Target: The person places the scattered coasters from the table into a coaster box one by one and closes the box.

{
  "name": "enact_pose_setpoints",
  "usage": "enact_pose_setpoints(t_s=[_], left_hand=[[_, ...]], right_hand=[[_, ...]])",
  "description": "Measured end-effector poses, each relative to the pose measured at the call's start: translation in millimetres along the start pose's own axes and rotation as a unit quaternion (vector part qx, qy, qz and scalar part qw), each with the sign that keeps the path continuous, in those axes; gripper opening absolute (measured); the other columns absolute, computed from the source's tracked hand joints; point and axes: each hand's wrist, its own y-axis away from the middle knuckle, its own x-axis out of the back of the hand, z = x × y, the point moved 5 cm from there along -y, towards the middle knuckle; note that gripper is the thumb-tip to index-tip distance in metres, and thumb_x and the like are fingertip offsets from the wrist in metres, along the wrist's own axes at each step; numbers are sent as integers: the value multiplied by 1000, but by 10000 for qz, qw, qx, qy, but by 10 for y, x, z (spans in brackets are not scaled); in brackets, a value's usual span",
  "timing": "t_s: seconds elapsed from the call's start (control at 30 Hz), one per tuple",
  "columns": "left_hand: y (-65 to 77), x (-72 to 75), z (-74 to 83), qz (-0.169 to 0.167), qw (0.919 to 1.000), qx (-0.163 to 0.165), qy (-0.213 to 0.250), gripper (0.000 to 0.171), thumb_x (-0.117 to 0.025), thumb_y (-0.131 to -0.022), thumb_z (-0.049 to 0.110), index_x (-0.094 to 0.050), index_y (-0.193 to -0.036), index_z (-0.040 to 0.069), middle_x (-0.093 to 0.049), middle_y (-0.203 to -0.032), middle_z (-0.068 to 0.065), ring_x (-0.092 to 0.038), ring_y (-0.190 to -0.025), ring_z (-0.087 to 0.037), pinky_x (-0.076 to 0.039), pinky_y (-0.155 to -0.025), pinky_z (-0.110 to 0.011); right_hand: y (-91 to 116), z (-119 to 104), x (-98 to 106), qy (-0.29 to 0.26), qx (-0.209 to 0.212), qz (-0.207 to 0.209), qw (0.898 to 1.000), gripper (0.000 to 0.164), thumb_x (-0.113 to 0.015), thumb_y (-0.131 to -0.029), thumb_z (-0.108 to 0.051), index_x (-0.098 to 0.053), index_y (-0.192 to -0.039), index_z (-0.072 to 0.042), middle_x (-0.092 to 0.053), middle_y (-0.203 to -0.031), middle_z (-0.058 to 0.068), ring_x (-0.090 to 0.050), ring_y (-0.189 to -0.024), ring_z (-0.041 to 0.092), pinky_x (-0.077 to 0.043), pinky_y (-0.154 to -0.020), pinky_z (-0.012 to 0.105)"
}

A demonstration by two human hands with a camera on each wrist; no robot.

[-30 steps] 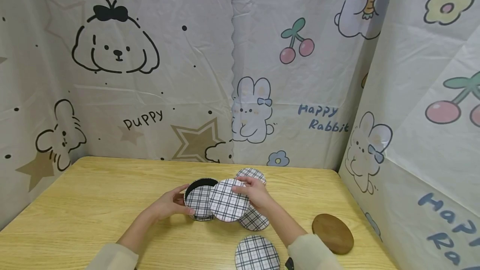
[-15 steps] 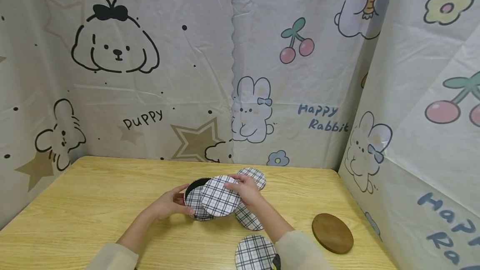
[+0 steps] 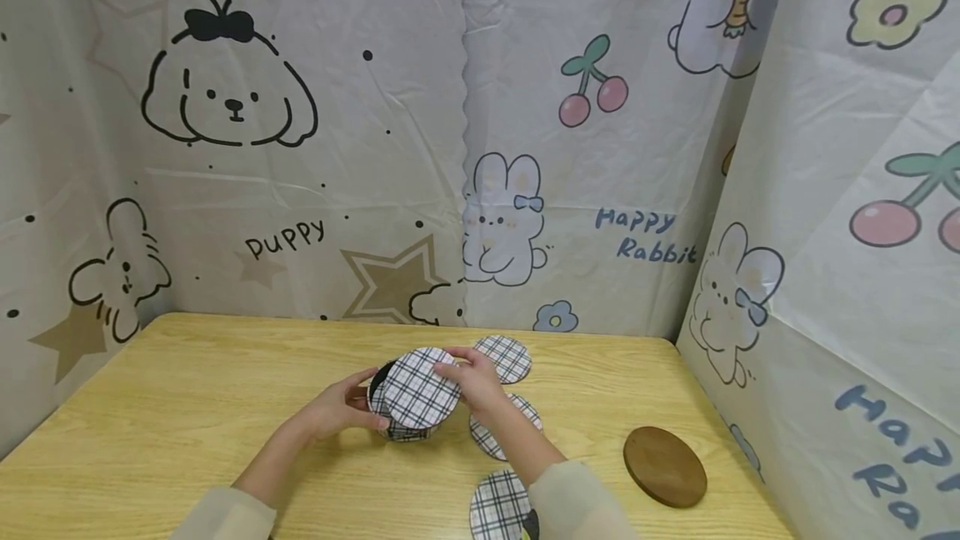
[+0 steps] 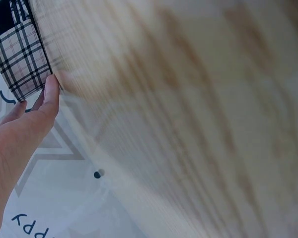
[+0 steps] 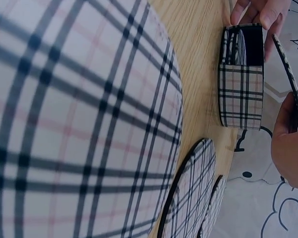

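Head view shows the person's left hand (image 3: 341, 407) gripping a plaid holder (image 5: 241, 96) on the worktop (image 3: 217, 394), while the right hand (image 3: 478, 383) pinches a round plaid coaster (image 3: 420, 390) just above it.

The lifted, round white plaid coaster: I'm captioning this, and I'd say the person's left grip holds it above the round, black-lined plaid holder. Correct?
Only the side is wrong: the head view shows the right grip holding the round white plaid coaster above the plaid holder.
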Motion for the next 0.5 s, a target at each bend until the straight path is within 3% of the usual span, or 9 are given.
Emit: enact_pose_setpoints(t_s=[0.5], left_hand=[[5, 0, -6, 103, 9998, 183, -15, 97, -80, -74, 19, -19, -148, 3, -43, -136, -32, -54, -117, -33, -44, -99, -49]], right_hand=[[-11, 69, -133, -431, -29, 265, 9987, 39, -65, -85, -6, -51, -121, -1, -61, -84, -1, -58, -72, 9, -48, -60, 20]])
